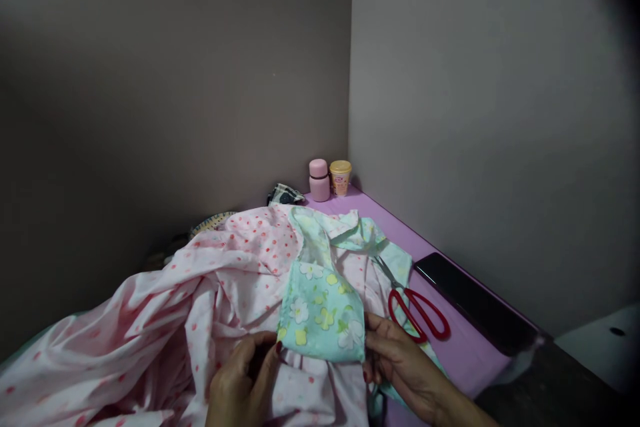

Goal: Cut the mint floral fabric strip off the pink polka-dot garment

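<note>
Far left, pink fabric with red dots (165,320) pours across the table in deep, loose folds, and behind it pokes the rim of a woven basket (214,221). Now the left hand (243,377), low in the shot, thumb and finger pinched on the lower left corner of a mint floral piece (323,313)! Up at the back, a crumpled black-and-white cloth (286,195) sits against the grey partition (250,93), and just right of it stands a pink flask (319,185). Dead centre lies the mint piece, white and yellow blossoms facing up, spread flat over the dotted fabric between the two hands. Beyond, a yellow-lidded cup (341,180) stands upright right beside the flask. Across to the right hand (405,363), thumb and fingers gripping that mint piece by its lower right edge! Just past it, red-handled scissors (400,289) rest on the cloth, blades pointing away, and furthest right a black phone (470,300) lies flat on the purple tabletop (467,353)
</note>
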Tool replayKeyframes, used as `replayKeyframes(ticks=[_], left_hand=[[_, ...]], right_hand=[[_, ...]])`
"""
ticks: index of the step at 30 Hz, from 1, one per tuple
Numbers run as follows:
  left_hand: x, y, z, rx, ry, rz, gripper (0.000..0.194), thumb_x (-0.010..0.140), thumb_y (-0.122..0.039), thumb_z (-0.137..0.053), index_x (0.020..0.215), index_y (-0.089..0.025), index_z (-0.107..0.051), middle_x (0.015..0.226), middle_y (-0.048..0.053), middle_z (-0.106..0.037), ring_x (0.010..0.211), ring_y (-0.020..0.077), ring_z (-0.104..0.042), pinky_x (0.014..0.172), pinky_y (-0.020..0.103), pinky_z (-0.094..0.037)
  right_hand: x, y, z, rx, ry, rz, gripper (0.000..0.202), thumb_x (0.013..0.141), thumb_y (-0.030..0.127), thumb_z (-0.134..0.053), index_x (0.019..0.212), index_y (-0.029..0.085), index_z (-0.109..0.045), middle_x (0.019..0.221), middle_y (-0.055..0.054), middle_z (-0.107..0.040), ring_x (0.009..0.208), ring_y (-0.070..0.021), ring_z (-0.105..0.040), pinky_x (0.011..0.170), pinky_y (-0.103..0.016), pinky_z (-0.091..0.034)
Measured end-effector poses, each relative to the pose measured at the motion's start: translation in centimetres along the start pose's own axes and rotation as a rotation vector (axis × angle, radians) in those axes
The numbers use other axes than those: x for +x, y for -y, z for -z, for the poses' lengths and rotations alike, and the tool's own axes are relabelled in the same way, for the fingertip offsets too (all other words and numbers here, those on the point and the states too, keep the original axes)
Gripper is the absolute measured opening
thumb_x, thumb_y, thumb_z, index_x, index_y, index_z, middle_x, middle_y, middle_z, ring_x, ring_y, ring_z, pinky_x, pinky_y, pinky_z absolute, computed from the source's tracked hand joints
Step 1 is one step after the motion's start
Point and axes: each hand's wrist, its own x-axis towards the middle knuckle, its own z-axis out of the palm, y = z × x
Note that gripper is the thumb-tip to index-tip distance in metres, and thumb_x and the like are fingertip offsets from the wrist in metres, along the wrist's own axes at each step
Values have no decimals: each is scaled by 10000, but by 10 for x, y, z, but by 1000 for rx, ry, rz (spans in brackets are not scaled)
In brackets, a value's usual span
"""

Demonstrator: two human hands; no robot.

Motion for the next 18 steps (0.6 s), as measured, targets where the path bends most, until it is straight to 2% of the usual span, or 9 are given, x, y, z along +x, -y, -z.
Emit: replayKeyframes(ticks=[4, 8, 11, 14, 16, 18], left_hand=[[0, -4, 0, -21, -24, 11, 295, 771, -481, -537, 898, -234, -636, 912, 41, -686, 843, 198, -628, 750, 271, -488], [3, -10, 2, -59, 76, 89, 320, 777, -506, -515, 838, -208, -614, 816, 38, -673, 756, 191, -616, 670, 257, -483], [5, -10, 1, -95, 81, 28, 275, 795, -474, -505, 809, -215, -595, 889, 42, -663, 816, 188, -611, 712, 258, -475], [6, -4, 0, -97, -28, -100, 228, 791, -430, -522, 751, -216, -592, 1013, 64, -638, 932, 199, -602, 771, 262, -474], [8, 3, -1, -57, -65, -169, 210, 779, -416, -540, 758, -216, -602, 984, 69, -646, 897, 194, -618, 743, 252, -490], [10, 9, 0, -43, -29, -182, 212, 759, -424, -568, 774, -217, -612, 889, 55, -666, 806, 181, -638, 701, 241, -506]], right_hand=[[0, 2, -1, 15, -9, 11, 275, 734, 272, -643, 963, 124, -607, 601, 33, -576, 361, -27, -486, 359, -129, -307], [0, 3, -2, 34, -16, -4, 260, 727, 262, -645, 946, 128, -607, 594, 39, -572, 358, -29, -487, 355, -127, -316], [1, 2, -2, 44, -9, 8, 213, 726, 249, -638, 898, 129, -602, 596, 36, -579, 355, -29, -489, 356, -127, -320], [2, 1, -2, 20, -17, 4, 182, 736, 248, -626, 865, 125, -592, 551, 34, -570, 358, -40, -508, 342, -119, -295], [1, 1, -3, -2, -24, -7, 189, 731, 255, -636, 853, 121, -584, 528, 36, -560, 359, -46, -518, 332, -114, -275], [-2, 1, -4, 23, -42, 1, 231, 743, 320, -637, 854, 132, -564, 541, 39, -559, 359, -53, -525, 329, -121, -278]])
